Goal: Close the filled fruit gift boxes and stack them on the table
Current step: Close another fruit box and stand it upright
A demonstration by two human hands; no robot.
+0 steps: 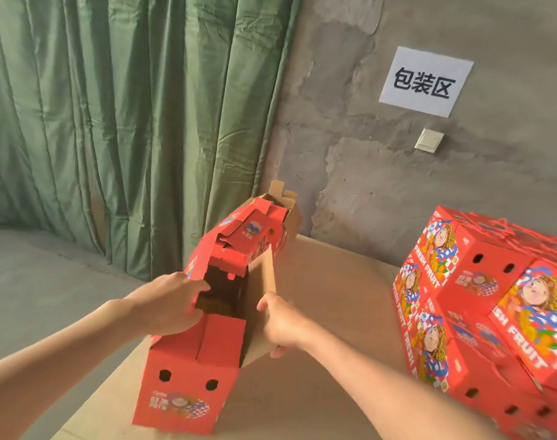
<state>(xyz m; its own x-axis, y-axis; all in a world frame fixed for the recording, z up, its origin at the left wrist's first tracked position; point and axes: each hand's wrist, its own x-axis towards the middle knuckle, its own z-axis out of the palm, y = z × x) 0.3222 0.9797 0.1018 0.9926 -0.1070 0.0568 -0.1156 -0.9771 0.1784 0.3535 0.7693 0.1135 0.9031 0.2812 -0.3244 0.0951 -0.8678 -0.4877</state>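
Cardboard is what I am handling: the open box [188, 385] stands at the lower centre of the frame, on the near edge of the table [334, 281], its top gaping upward. My left hand [172, 300] lies on the left flap [195, 265], fingers reaching over its edge into the opening and thumb beneath, so it pinches the card. My right hand [280, 322] is wrapped round the near end of the right flap [268, 274], which stands up with its plain brown inner face toward the opening. The inside is dark and I cannot tell what lies in it.

I judge the shell itself light and fairly stiff across its panels, yet quick to crease at the scored folds and round the 2 vent holes in the near wall. If it is filled with fruit it will be bottom-heavy and the contents will bruise, so no tipping. For closing, the flaps want holding near their free edges and folding along the score, not forcing in the middle. For lifting, I would take it low on 2 opposite walls or under the base, never by a half-tucked flap.

Behind it, at centre frame, a second box [255, 230] sits with its flaps in disarray. At the right, the stack of closed boxes [480, 281] is partly cut off; the printed surface looks smooth, so a box set on top could slide.
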